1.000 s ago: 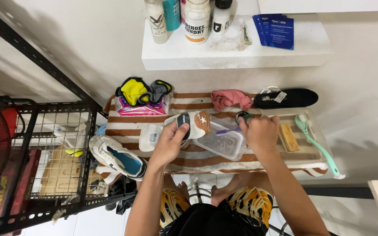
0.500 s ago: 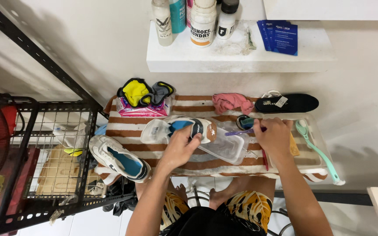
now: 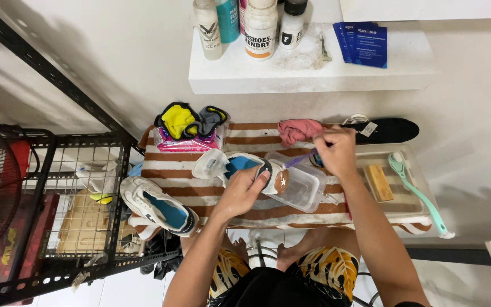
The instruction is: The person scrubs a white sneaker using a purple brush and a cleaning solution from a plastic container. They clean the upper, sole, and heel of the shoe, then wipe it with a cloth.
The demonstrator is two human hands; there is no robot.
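Four bottles are seen on the white shelf (image 3: 313, 71), upper centre: a slim beige bottle (image 3: 208, 28) with a dark emblem, a teal bottle (image 3: 228, 20), a wide white bottle (image 3: 260, 28) with an orange-banded label, and a white black-capped bottle (image 3: 291, 24). Blue rectangular packets (image 3: 365, 42) are laid flat at shelf right. A pink soft pack (image 3: 187, 142) is noted at the striped mat's (image 3: 166, 170) rear left. A small white tag (image 3: 368, 128) is attached to the black insole (image 3: 387, 130).
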